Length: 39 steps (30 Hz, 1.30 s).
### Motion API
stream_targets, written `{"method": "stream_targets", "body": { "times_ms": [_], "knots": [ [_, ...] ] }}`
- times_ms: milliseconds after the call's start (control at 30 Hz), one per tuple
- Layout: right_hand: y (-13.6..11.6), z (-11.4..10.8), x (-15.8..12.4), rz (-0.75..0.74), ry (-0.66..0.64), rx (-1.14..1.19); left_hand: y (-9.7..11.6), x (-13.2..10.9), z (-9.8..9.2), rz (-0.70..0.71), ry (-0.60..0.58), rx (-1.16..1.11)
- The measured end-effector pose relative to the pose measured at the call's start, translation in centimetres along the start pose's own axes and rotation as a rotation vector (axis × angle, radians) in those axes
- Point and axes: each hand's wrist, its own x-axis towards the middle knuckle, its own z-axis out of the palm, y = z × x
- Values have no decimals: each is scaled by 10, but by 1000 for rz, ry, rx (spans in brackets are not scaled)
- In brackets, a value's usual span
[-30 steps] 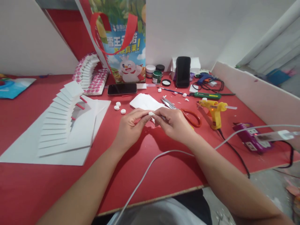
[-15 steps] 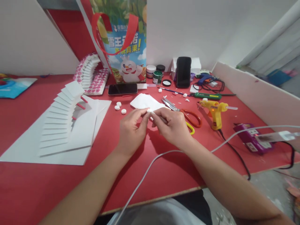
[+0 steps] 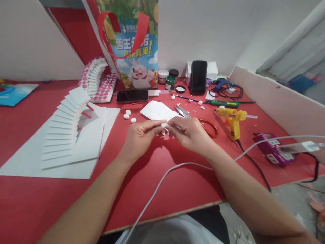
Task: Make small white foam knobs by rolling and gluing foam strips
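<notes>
My left hand [image 3: 142,136] and my right hand [image 3: 186,132] meet over the red table, both pinching a small white piece [image 3: 164,125] that looks like rolled or folded paper. Small white tips of it poke out below the fingertips; the rest is covered by the fingers. Just behind the hands lies a stack of white paper sheets [image 3: 157,110]. To the left sit three small white rolls [image 3: 133,120]. Scissors [image 3: 208,127] with an orange handle lie beside my right hand, partly hidden by it.
On the left, a fanned stepped white structure [image 3: 59,128] stands on white board [image 3: 25,166]. A yellow glue gun [image 3: 233,120] and a purple box [image 3: 271,149] are at right. A white cable [image 3: 175,167] crosses in front. A phone [image 3: 132,96], paint jars [image 3: 170,82] and a bag [image 3: 142,74] stand behind.
Both hands have come slightly nearer to me and flattened, with the white piece still between the fingertips. Its tips now show below the fingers, and the right hand covers the scissors' yellow handle part.
</notes>
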Motion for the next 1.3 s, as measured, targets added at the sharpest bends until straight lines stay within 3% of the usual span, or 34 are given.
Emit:
{"method": "stream_targets", "body": {
  "times_ms": [133, 267, 367, 567, 667, 767, 900, 1067, 1167, 1300],
  "knots": [
    [-6, 2, 2, 167, 22, 54, 1, 0, 2, -9, -45, -38],
    [-8, 0, 8, 515, -34, 450, -2, 1, 4, -88, -19, -156],
    [-3, -2, 13, 652, 60, 684, -6, 4, 2, -220, 24, -377],
    [0, -1, 10, 498, 127, 707, -6, 7, -1, -656, -76, -1027],
    [-3, -1, 8, 375, 143, 628, -6, 6, -3, -752, -150, -1184],
    [-4, 0, 6, 270, 122, 528, -9, 5, -3, -759, -231, -1269],
    [-4, 7, 3, 124, 94, 413, -15, 4, -2, -744, -272, -1222],
    [-7, 10, 3, 75, 101, 300, -17, 3, 0, -759, -276, -1113],
    [-8, 8, 4, 119, 105, 337, -14, 4, 0, -695, -291, -1047],
    [-3, 4, 7, 373, 114, 637, -10, 7, -1, -513, -259, -830]
  ]
}}
